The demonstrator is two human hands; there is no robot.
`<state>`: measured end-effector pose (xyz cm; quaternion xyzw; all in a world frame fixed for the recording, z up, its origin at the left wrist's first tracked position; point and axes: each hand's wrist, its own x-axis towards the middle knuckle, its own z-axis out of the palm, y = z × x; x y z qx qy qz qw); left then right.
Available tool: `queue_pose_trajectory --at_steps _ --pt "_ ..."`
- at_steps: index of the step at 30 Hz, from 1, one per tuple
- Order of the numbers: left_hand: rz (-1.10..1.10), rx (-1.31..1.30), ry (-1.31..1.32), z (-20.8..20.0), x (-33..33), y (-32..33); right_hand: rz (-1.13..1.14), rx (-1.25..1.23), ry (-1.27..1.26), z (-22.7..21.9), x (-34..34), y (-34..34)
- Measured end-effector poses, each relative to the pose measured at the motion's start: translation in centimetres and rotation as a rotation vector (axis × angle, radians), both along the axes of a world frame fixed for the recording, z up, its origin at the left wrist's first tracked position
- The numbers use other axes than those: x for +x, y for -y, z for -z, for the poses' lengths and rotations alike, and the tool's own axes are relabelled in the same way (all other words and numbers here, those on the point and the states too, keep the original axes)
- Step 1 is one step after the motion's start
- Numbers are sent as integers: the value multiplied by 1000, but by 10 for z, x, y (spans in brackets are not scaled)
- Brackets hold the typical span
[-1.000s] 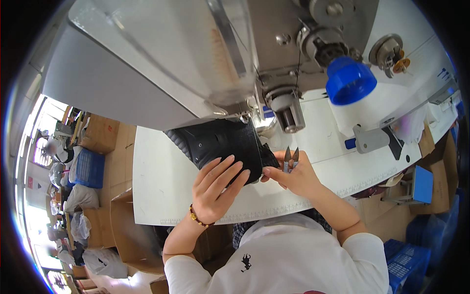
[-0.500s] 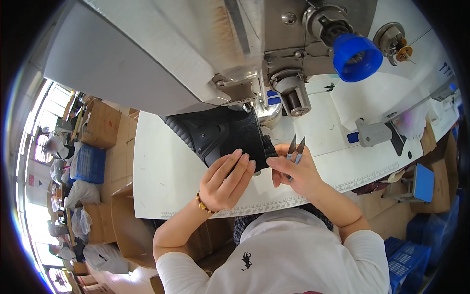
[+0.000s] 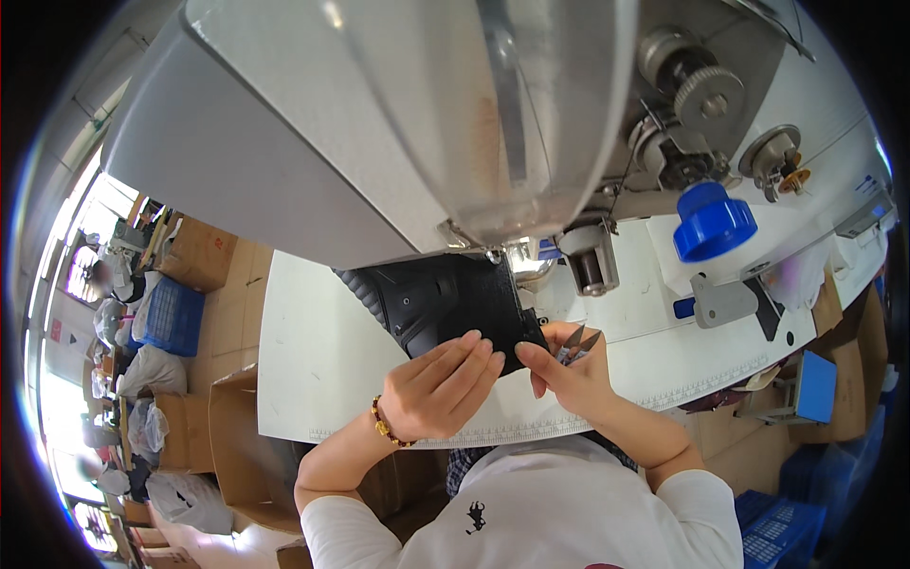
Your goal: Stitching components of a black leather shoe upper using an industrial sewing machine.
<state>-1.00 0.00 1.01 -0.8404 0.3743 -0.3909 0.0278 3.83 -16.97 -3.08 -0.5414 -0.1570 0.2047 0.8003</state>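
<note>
A black padded piece (image 3: pixel 427 299), with ribs along its left side and a moulded panel, lies under the sewing machine head (image 3: pixel 284 123). Its far edge disappears behind the machine. My left hand (image 3: pixel 441 389) is closed on the near edge, fingers together on top and thumb hidden. At the piece's near right corner, my right hand (image 3: pixel 576 379) pinches the edge between thumb and fingers. That same hand also keeps a pair of thread snips (image 3: pixel 580 345) in its palm, the two blades pointing up and away from me.
The white machine table (image 3: pixel 313 379) has a ruler strip (image 3: pixel 664 394) along its near edge. A blue knob (image 3: pixel 713 223) sits on the machine at right. Below left stands an open cardboard box (image 3: pixel 242 446); a blue crate (image 3: pixel 782 531) is at lower right.
The view has shifted, so the machine head fills more of it and the hands appear lower. Both hands keep their hold on the black piece, and the snips remain in the right hand.
</note>
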Motion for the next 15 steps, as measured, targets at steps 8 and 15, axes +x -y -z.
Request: queue_pose_trajectory --at_steps 8,15 --pt "0 -18 3 -4 10 -6 53 9 -1 -5 6 -8" --pt "2 -28 3 -9 26 -15 116 -26 62 -6 19 -19"
